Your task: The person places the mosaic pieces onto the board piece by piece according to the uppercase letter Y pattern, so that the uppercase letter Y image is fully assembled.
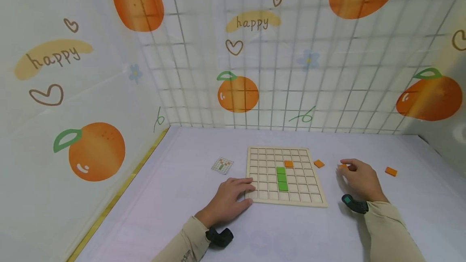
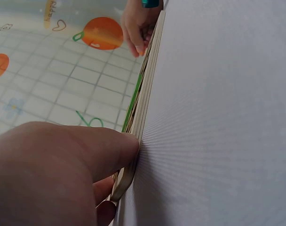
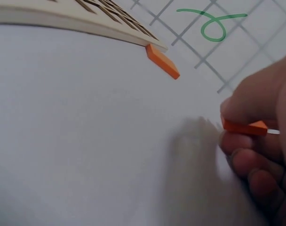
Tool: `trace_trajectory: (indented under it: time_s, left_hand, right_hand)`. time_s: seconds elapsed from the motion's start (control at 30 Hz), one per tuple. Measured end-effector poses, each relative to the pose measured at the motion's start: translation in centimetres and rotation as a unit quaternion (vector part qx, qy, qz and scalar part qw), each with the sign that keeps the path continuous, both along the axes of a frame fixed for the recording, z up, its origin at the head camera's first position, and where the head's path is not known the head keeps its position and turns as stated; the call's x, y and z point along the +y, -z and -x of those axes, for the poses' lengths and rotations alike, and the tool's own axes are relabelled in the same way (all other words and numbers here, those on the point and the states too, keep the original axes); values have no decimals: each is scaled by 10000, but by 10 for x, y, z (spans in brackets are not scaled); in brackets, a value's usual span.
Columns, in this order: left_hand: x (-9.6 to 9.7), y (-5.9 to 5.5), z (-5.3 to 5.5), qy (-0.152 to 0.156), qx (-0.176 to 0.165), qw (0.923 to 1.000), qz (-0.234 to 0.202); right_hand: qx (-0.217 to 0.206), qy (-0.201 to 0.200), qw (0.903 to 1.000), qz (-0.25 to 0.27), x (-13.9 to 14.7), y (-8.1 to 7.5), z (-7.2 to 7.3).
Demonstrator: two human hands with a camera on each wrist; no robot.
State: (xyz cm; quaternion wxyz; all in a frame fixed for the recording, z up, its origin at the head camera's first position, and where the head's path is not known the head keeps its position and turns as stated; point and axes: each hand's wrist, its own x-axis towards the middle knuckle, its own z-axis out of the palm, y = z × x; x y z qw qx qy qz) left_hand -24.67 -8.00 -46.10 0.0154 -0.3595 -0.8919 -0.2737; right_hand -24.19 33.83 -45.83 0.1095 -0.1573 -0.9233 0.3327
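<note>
A square wooden grid board [image 1: 287, 204] lies on the table, with a column of green square tiles [image 1: 282, 179] and one orange tile [image 1: 289, 164] in its cells. My left hand [image 1: 229, 199] rests at the board's left edge, fingers extended. In the left wrist view the thumb [image 2: 115, 146] touches the board's side. To the right of the board, my right hand [image 1: 360, 177] pinches an orange square tile [image 3: 244, 127] between thumb and fingers. A loose orange tile [image 1: 318, 163] lies beside the board's right edge, and another orange tile [image 1: 391, 171] is farther right.
A small card [image 1: 222, 165] printed with a coloured grid pattern lies left of the board. White cloth covers the table [image 1: 164, 193]. Behind and to the left stand curtain-like walls [image 1: 204, 51] with orange-fruit prints.
</note>
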Motion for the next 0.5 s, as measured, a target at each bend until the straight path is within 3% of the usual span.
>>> trace_trajectory:
  time_s: [0.5]
  left_hand:
    - [0,-1,-1,12,42,10000,9]
  right_hand:
    - [-18,174,9998,118,0,-2,0]
